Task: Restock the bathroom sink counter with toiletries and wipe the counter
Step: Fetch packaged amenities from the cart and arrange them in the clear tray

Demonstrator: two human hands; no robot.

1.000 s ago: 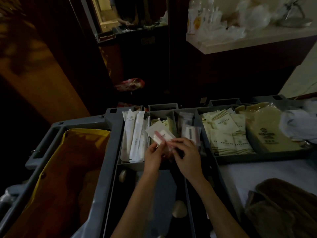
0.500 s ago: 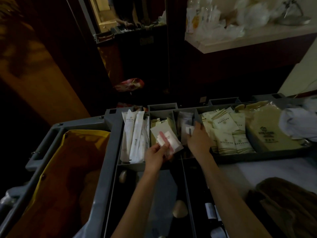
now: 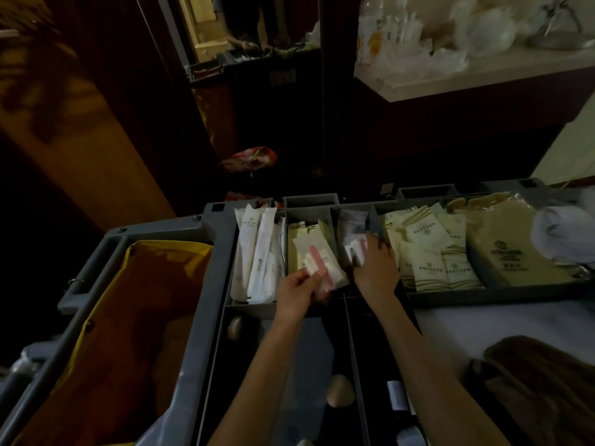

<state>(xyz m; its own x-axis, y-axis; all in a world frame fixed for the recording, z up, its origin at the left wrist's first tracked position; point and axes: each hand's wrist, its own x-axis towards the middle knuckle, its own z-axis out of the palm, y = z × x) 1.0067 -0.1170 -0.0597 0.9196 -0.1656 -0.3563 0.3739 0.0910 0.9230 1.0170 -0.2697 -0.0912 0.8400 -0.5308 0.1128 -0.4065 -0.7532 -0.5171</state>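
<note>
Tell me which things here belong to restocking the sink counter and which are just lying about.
Job: small packets in left hand; clear packets under right hand; long white sachets; cream sachets.
Lying about: yellow bag; brown cloth; red bag.

Printing is showing on the cream paper sachets point(image 3: 429, 235) and the tan wrapped pack point(image 3: 504, 249), none of it legible.

L hand point(image 3: 297, 292), fingers point(image 3: 310, 278) in pinch; R hand point(image 3: 375, 268) fwd, palm down
</note>
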